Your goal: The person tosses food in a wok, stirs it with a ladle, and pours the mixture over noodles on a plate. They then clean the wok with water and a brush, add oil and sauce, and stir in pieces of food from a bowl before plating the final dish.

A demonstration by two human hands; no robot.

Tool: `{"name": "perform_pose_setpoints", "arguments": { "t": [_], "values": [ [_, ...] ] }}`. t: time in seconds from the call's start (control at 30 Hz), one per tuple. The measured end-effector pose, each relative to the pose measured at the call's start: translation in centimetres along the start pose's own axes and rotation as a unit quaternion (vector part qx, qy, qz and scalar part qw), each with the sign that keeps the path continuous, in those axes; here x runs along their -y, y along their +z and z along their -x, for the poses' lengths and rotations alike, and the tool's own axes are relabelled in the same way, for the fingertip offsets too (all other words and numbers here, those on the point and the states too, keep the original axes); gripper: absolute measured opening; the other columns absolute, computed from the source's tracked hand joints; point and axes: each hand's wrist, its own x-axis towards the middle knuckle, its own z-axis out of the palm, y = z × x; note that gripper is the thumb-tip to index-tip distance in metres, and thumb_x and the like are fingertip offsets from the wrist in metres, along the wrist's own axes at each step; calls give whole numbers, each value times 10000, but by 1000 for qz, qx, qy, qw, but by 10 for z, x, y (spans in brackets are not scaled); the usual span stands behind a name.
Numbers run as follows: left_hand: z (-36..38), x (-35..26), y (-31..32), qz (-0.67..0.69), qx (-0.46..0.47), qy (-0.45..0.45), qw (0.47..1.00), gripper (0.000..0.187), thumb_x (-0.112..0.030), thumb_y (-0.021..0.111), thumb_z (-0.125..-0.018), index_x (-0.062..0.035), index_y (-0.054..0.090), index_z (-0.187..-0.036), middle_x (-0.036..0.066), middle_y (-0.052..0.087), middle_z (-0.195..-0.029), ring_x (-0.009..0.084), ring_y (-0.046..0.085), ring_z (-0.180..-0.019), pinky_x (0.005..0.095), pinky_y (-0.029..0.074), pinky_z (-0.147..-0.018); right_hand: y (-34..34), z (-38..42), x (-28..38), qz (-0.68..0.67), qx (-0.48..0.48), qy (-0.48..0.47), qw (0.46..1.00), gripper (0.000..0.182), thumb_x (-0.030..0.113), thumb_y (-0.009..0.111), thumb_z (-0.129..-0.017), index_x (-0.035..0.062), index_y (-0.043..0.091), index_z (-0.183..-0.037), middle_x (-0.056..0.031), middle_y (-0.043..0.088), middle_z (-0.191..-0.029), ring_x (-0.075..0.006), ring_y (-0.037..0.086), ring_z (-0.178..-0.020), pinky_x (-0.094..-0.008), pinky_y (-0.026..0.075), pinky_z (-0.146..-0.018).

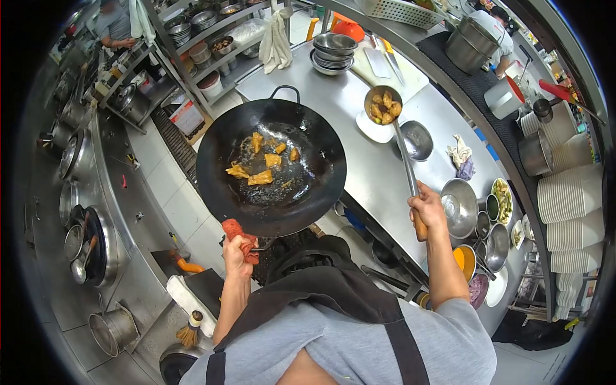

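Note:
A black wok point(311, 141) with several browned food pieces point(273, 160) in it is held up by my left hand point(237, 256), closed round its near handle through a red cloth point(235, 230). My right hand point(427, 208) grips the wooden handle of a long ladle point(405, 151). More pieces point(384, 108) fill the ladle's bowl, which is over a white plate point(374, 130) on the steel counter. Beside the plate stands an empty metal bowl point(416, 141).
Stacked metal bowls point(332, 54) and a white cutting board point(414, 77) with a knife are at the counter's far end. Ingredient bowls point(458, 206) crowd the right. Above runs a shelf with white bowl stacks point(568, 197). Two other people point(114, 29) stand further off.

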Motion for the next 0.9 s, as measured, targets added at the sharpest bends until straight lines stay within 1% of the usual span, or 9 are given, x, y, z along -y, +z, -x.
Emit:
{"name": "perform_pose_setpoints", "arguments": {
  "t": [0.07,0.2,0.23,0.47,0.57,0.63,0.67,0.73,0.9],
  "values": [
    [-4,-7,-10,-13,3,-2,1000,261,47,476,-670,-29,466,-919,95,537,-704,231,558,-584,342,476,-553,6,-11,-17,82,-23,-14,996,694,25,598,-730,-112,354,-1365,-85,550,-667,-158,539,-447,-304,431,-405],
    [-7,-19,-28,-12,1,10,1000,275,47,476,-673,-25,463,-938,99,543,-741,229,561,-605,341,473,-559,22,-20,-42,368,-103,-101,918,641,93,557,-732,-50,422,-1342,-225,651,-808,-347,659,-713,-428,510,-677],
    [-6,-23,-30,-13,-10,16,1000,273,50,473,-674,-25,465,-937,99,544,-748,228,561,-608,340,473,-562,28,-12,-28,359,-99,-60,926,625,112,532,-748,-15,421,-1350,-269,641,-904,-409,631,-863,-463,476,-803],
    [-14,-39,-47,-3,-17,22,1000,262,58,466,-677,-26,478,-925,99,548,-758,224,562,-608,333,477,-564,38,-8,-36,390,-147,-65,907,635,55,529,-750,15,400,-1370,-264,632,-845,-429,622,-813,-485,470,-777],
    [-21,-42,-53,-8,-18,18,1000,249,39,477,-679,-27,476,-919,98,546,-734,222,564,-609,326,475,-563,37,-18,-64,406,-195,-166,877,653,27,531,-755,10,369,-1387,-230,625,-790,-362,639,-724,-451,487,-712],
    [-22,-48,-51,-14,-15,10,1000,238,22,483,-682,-29,476,-915,96,546,-722,218,564,-598,322,469,-542,41,-23,-67,201,-166,-92,961,647,56,552,-767,-15,381,-1387,-135,584,-667,-228,574,-500,-361,459,-464],
    [-20,-53,-50,-21,-15,4,1000,228,6,489,-686,-32,475,-910,95,546,-709,213,563,-586,317,464,-520,47,-20,-64,207,-154,-95,962,647,56,552,-767,-15,381,-1387,-135,584,-667,-228,574,-500,-361,459,-464],
    [-18,-58,-47,-32,-29,5,999,212,-37,507,-701,-45,481,-912,90,560,-686,194,563,-539,306,426,-410,71,2,-36,-38,-178,-21,983,674,46,555,-777,-7,338,-1413,-59,536,-657,-135,520,-459,-276,402,-369],
    [-20,-66,-57,-41,-28,-9,999,208,-22,493,-728,-39,471,-934,93,550,-693,192,566,-548,316,454,-423,102,71,-4,-178,-40,-27,983,601,37,571,-772,-61,384,-1335,-79,552,-709,-137,490,-403,-242,391,-313]
  ]
}}
